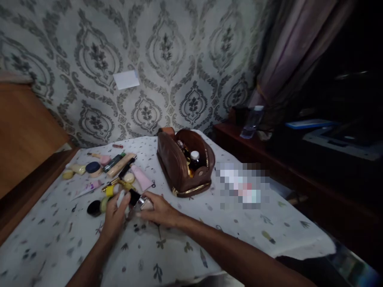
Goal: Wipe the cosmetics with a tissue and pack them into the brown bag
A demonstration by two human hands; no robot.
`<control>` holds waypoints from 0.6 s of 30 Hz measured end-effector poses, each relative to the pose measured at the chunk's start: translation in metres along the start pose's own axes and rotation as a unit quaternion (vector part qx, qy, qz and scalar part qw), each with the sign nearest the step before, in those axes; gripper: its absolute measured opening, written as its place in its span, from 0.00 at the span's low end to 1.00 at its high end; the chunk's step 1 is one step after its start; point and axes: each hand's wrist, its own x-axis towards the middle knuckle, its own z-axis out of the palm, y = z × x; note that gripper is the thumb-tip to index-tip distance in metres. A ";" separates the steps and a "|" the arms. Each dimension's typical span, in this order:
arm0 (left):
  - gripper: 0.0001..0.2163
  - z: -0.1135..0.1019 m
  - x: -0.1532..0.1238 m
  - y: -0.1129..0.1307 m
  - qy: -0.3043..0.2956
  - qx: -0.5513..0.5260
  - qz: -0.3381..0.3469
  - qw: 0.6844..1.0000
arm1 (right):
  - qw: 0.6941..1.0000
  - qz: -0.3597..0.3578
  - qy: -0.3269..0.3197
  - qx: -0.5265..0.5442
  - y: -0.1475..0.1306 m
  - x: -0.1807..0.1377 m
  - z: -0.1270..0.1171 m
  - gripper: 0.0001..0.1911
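Over the near side of the cosmetics, my right hand (161, 210) is closed around a small glass bottle (146, 204) with a black cap (134, 197), which points left. My left hand (113, 213) grips a small white container (121, 197) right beside that cap; its exact kind is unclear. Near the left fingers lie a yellow-banded item (110, 190) and a jar with a black lid (94, 207). Just beyond are a pink tube (141, 177) and a round cream-coloured pot (129, 177). Right of them stands a brown toiletry bag (169, 161), unzipped, with a white-capped dark bottle (195, 160) inside.
Several more tubes and a dark-lidded jar (93, 169) lie at the back left of the patterned cloth (185, 255). A blurred-out item (242, 185) lies right of the bag. A clear water bottle (252, 123) stands on a dark ledge; a wooden board (26, 131) rises at left.
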 end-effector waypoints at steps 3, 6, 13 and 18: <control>0.20 0.000 0.001 -0.002 -0.042 -0.014 0.016 0.999 | 0.999 -0.027 0.018 -0.039 -0.003 0.001 0.000 0.23; 0.19 0.000 0.001 -0.007 -0.083 -0.033 0.008 0.996 | 0.998 -0.025 0.017 -0.053 -0.006 0.003 0.001 0.23; 0.16 0.000 0.000 -0.009 -0.091 -0.033 0.004 0.995 | 0.998 0.003 0.015 -0.069 -0.012 0.002 0.002 0.20; 0.15 0.000 0.000 -0.009 -0.096 -0.030 -0.001 0.995 | 0.995 -0.001 0.019 -0.094 -0.014 0.002 0.003 0.18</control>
